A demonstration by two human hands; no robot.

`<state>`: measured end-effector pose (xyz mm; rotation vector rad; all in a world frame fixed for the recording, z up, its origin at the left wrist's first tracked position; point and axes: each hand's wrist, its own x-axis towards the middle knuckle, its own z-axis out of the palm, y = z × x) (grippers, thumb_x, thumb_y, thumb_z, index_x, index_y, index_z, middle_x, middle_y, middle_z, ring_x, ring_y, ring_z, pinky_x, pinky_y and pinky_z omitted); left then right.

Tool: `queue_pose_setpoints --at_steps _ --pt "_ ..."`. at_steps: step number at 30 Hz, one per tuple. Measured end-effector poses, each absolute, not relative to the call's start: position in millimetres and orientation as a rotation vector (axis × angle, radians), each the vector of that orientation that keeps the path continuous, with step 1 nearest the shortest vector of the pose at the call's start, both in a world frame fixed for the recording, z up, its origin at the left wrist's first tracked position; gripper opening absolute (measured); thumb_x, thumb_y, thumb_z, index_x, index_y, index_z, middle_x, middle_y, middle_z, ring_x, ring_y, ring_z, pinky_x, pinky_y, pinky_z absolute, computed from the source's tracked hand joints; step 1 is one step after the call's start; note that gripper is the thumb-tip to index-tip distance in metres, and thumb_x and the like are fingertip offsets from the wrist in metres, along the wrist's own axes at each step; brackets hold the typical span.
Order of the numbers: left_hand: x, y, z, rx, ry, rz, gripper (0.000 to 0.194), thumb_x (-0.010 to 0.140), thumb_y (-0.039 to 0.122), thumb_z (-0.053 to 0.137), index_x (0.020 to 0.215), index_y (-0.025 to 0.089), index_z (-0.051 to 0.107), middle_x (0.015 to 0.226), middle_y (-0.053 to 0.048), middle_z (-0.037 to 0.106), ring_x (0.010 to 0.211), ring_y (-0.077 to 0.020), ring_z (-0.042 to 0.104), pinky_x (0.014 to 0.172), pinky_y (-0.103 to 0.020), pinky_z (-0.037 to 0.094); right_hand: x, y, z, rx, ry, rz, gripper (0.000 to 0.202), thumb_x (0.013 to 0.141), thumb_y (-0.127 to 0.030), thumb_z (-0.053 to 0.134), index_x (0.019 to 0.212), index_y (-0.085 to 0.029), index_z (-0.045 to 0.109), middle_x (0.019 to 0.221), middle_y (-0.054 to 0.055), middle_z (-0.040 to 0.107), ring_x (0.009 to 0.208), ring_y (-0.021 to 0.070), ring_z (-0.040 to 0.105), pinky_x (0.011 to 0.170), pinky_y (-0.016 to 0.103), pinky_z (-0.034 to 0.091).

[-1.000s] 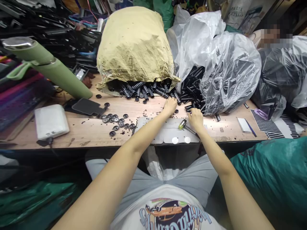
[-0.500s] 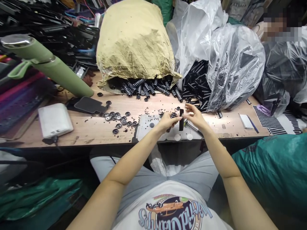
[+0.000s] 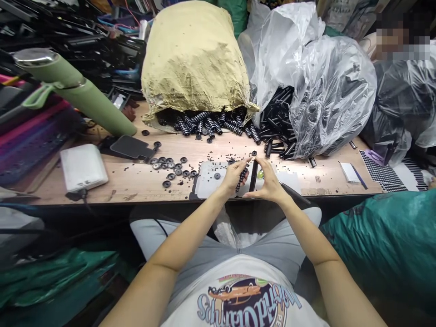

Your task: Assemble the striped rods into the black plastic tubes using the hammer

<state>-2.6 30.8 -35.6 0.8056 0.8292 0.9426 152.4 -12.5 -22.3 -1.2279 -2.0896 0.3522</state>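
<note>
My left hand (image 3: 233,176) is closed around a black rod with pale dotted rows (image 3: 241,180), held nearly upright. A plain black tube (image 3: 253,176) stands just right of it, slightly tilted. My right hand (image 3: 270,184) spans this tube, index finger at its top and thumb near its bottom. Both hands are over a whitish plate (image 3: 206,181) at the table's front edge. Small black rings lie scattered on and around the plate, with a round black cap (image 3: 217,175) among them. A dark, long-handled tool (image 3: 294,193) lies partly behind my right wrist.
A yellow sack (image 3: 194,59) spills dotted rods (image 3: 211,125). Beside it, a clear plastic bag (image 3: 334,95) holds black tubes (image 3: 277,118). Several black caps (image 3: 170,165), a white power bank (image 3: 83,168) and a leaning green bottle (image 3: 85,95) occupy the left side. A person sits at the back right.
The black tube was at my left fingertips with my right fingers beside it; now my right thumb and index finger span it. The dotted rod shows more fully in my left hand.
</note>
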Motion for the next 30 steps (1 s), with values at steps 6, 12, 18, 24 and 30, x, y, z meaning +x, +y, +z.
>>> queue_pose_setpoints --at_steps 6,12,18,24,30 --pt "8.7 26.8 -29.2 0.605 0.918 1.033 0.03 0.078 0.036 0.064 0.097 0.013 0.068 0.052 0.005 0.053 0.038 -0.0053 0.044 0.038 -0.017 0.034 138.1 -19.7 -25.7 -1.221 -2.076 0.398 0.121 0.054 -0.066 0.077 0.147 -0.017 0.017 0.143 0.018 0.035 0.138 0.0315 0.03 0.115 0.05 0.027" --pt "11.6 22.4 -20.9 0.546 0.94 0.926 0.022 0.082 0.034 0.055 0.074 0.013 0.057 0.049 0.001 0.054 0.039 -0.0145 0.055 0.04 -0.024 0.046 136.6 -23.6 -29.2 -1.288 -2.093 0.452 0.123 0.05 -0.065 0.079 0.146 -0.017 0.019 0.144 0.018 0.035 0.138 0.0322 0.03 0.116 0.051 0.025" --pt "12.8 19.7 -15.3 0.592 1.034 0.815 0.024 0.088 0.031 0.049 0.072 0.014 0.054 0.043 0.001 0.05 0.034 -0.0158 0.055 0.038 -0.024 0.047 139.9 -28.6 -23.9 -1.313 -2.104 0.603 0.123 0.049 -0.053 0.085 0.145 -0.018 0.018 0.144 0.017 0.035 0.138 0.0305 0.032 0.115 0.048 0.028" --pt "14.2 20.3 -17.5 0.578 1.039 0.73 0.029 0.091 0.028 0.044 0.068 0.013 0.053 0.047 -0.001 0.052 0.036 -0.0153 0.056 0.038 -0.023 0.046 135.7 -30.5 -35.2 -1.342 -1.939 0.72 0.117 0.046 -0.041 0.088 0.141 -0.016 0.025 0.138 0.016 0.039 0.13 0.0297 0.041 0.111 0.046 0.036" --pt "11.1 16.4 -36.7 0.844 1.069 0.794 0.026 0.09 0.029 0.045 0.093 0.011 0.063 0.068 -0.005 0.06 0.057 -0.0158 0.062 0.061 -0.032 0.055 132.7 -30.5 -55.6 -1.369 -1.896 0.636 0.105 0.052 -0.037 0.083 0.138 -0.017 0.025 0.136 0.016 0.04 0.128 0.0288 0.041 0.109 0.046 0.037"
